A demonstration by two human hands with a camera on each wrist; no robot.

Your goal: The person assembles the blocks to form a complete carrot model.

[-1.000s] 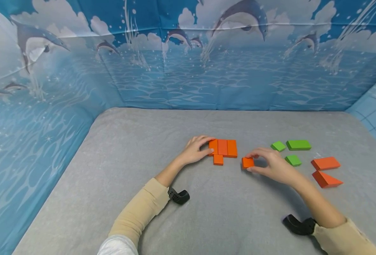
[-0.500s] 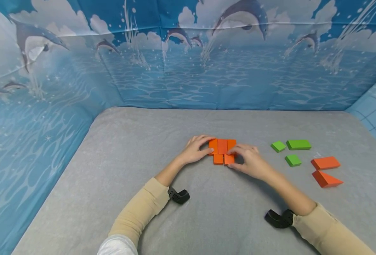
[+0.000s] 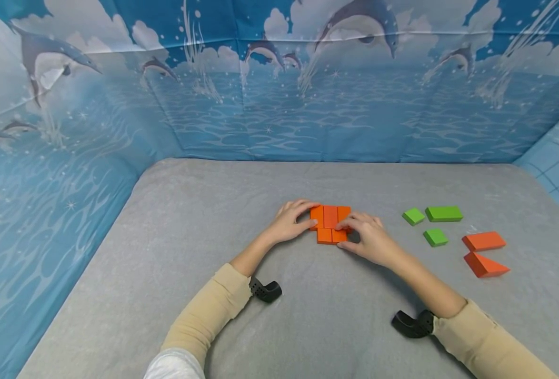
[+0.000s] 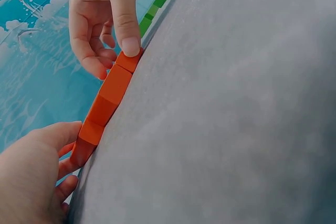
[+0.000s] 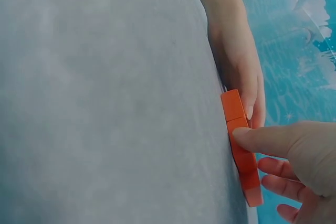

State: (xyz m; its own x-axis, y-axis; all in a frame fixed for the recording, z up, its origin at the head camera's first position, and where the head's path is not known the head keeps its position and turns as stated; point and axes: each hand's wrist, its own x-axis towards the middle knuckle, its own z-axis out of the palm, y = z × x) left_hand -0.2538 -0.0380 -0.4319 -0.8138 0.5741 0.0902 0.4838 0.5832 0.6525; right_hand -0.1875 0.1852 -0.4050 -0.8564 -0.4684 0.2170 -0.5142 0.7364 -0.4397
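Spreading across the left and top of the head view, a blue dolphin-printed backdrop point(image 3: 279, 105) bordered the grey worktop point(image 3: 142, 263). Left of lower centre, a beige left sleeve point(image 3: 213, 302) ran up toward a black wrist device point(image 3: 267, 291). Just left of the picture's middle, the left hand point(image 3: 286, 223) kept a narrow grip, thumb and forefinger bracketing the left orange block point(image 3: 317, 213). Beside that, right of centre, came the middle orange block point(image 3: 330, 217) and the right orange block point(image 3: 343, 212), the three touching in a row. Directly below this row sat a small orange block point(image 3: 324, 236), and against its right side a second small orange block point(image 3: 338, 235). The right hand point(image 3: 374, 239) had this last one pinched between thumb and forefinger, its grip also narrow. Farther right lay a green square block point(image 3: 413, 216), a lower green block point(image 3: 436, 238) and a long green block point(image 3: 444, 214), all apart. Nearer the right edge, an orange slab point(image 3: 484, 241) rested above an orange wedge point(image 3: 485, 265), while the right sleeve point(image 3: 483, 337) filled the lower right.
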